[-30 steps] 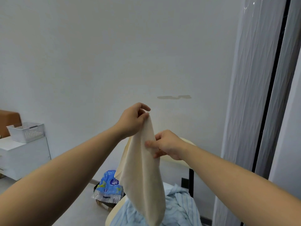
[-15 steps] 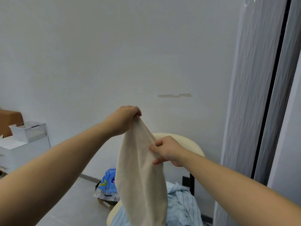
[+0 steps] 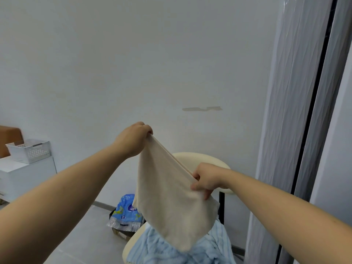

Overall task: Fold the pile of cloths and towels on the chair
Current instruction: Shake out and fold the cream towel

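A cream towel [image 3: 171, 202] hangs in the air in front of me, stretched along its top edge. My left hand [image 3: 133, 139] pinches its upper corner, raised high. My right hand [image 3: 206, 179] grips the same edge lower and to the right. Below the towel, a light blue striped cloth [image 3: 182, 250] lies crumpled on the cream chair [image 3: 202, 158], whose rounded backrest shows behind my right hand. The towel's lower tip dangles just above the blue cloth.
A white cabinet [image 3: 24, 178] with a white perforated basket [image 3: 30, 150] stands at the left. A blue printed plastic packet [image 3: 126, 214] sits in a box on the grey floor beside the chair. Pale curtains [image 3: 293, 111] hang at the right.
My hands have drawn apart along the towel's edge, the left going up and left, the right down and right. The bunched towel has spread wider.
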`<control>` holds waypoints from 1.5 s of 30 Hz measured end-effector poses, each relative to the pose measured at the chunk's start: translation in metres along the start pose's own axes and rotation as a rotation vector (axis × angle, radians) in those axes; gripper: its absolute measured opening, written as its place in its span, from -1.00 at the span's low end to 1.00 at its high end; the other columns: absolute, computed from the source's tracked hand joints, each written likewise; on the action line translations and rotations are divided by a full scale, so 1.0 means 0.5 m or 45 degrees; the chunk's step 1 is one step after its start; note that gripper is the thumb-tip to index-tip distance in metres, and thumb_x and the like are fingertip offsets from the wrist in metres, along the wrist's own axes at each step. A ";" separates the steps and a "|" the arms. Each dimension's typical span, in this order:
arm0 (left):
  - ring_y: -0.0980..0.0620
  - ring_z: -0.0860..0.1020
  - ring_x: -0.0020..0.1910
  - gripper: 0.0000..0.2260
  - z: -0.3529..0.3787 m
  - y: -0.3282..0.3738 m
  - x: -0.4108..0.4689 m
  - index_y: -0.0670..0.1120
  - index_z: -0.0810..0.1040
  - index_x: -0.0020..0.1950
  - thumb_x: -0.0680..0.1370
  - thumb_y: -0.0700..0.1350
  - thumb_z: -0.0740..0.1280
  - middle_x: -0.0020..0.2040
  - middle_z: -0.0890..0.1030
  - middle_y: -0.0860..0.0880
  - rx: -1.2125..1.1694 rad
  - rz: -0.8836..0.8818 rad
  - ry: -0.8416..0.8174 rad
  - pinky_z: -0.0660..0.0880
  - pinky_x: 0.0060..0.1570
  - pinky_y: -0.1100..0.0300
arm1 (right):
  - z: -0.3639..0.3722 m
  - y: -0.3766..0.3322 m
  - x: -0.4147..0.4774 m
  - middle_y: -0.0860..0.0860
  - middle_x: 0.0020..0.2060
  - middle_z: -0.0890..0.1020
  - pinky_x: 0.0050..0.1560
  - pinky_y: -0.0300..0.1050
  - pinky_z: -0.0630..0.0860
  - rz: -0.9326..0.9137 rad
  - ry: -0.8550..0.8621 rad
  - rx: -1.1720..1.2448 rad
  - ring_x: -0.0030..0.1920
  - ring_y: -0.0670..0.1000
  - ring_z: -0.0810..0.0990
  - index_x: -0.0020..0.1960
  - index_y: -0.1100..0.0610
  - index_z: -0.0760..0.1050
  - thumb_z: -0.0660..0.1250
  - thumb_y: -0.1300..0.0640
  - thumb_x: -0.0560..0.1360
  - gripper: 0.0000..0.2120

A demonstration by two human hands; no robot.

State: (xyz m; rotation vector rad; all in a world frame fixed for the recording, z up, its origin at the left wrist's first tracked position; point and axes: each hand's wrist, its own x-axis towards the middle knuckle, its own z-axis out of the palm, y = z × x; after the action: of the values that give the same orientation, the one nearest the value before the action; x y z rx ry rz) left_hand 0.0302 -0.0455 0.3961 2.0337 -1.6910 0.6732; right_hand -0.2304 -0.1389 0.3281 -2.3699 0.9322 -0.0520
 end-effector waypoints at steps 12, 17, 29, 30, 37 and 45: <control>-0.12 0.52 0.12 -0.74 0.016 -0.079 -0.006 -0.12 0.60 0.15 0.56 -0.30 0.20 0.12 0.58 -0.12 -0.096 -0.341 -0.031 0.49 0.09 0.06 | -0.063 0.059 -0.030 0.27 -0.19 0.69 -0.09 -0.03 0.69 0.192 -0.099 -0.196 -0.18 0.15 0.72 -0.11 0.29 0.57 0.38 0.28 0.53 -0.93; -0.12 0.53 0.11 -0.74 0.018 -0.096 -0.015 -0.14 0.60 0.13 0.56 -0.30 0.17 0.11 0.60 -0.13 -0.103 -0.375 -0.071 0.50 0.06 0.06 | -0.084 0.051 -0.036 0.11 -0.17 0.73 -0.23 -0.17 0.57 0.124 0.025 -0.408 -0.30 -0.02 0.64 -0.16 0.14 0.55 0.26 0.21 0.53 -0.87; -0.06 0.54 -0.04 -0.76 0.029 -0.126 -0.056 -0.13 0.57 0.10 0.55 -0.32 0.18 0.03 0.60 -0.09 -0.112 -0.458 -0.232 0.54 -0.05 0.08 | -0.104 0.045 -0.034 0.05 -0.16 0.67 -0.15 -0.08 0.54 0.014 0.232 -0.274 -0.27 -0.04 0.67 0.13 0.07 0.34 0.10 0.05 0.65 -0.87; -0.06 0.57 -0.05 -0.77 0.030 -0.127 -0.059 -0.13 0.58 0.09 0.55 -0.32 0.20 0.00 0.61 -0.08 -0.119 -0.469 -0.265 0.57 -0.03 0.06 | -0.109 0.046 -0.032 0.07 -0.14 0.66 -0.14 -0.07 0.55 -0.004 0.284 -0.279 -0.27 -0.03 0.67 0.17 0.04 0.30 0.10 0.05 0.65 -0.88; -0.05 0.62 -0.14 -0.79 0.039 -0.104 -0.090 -0.17 0.63 0.02 0.52 -0.30 0.23 -0.17 0.66 -0.06 -0.209 -0.559 -0.303 0.58 -0.11 0.10 | -0.138 0.015 -0.045 0.03 -0.14 0.68 -0.24 -0.13 0.55 0.008 0.277 -0.317 -0.28 -0.03 0.71 -0.07 0.10 0.58 0.19 0.17 0.59 -0.81; -0.01 0.64 -0.35 -0.79 0.062 -0.006 -0.101 -0.17 0.63 -0.05 0.56 -0.26 0.19 -0.31 0.69 -0.13 -0.665 -0.592 -0.268 0.59 -0.27 0.16 | -0.124 -0.003 -0.023 0.24 -0.20 0.71 -0.44 -0.16 0.53 0.134 0.448 0.089 -0.25 0.13 0.74 0.01 0.23 0.57 0.10 0.38 0.52 -0.72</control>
State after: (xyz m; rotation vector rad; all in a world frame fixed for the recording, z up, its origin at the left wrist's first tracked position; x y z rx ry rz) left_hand 0.0291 -0.0236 0.3407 2.0310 -1.2401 -0.1310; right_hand -0.2530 -0.1623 0.3821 -2.2831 1.1956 -0.4648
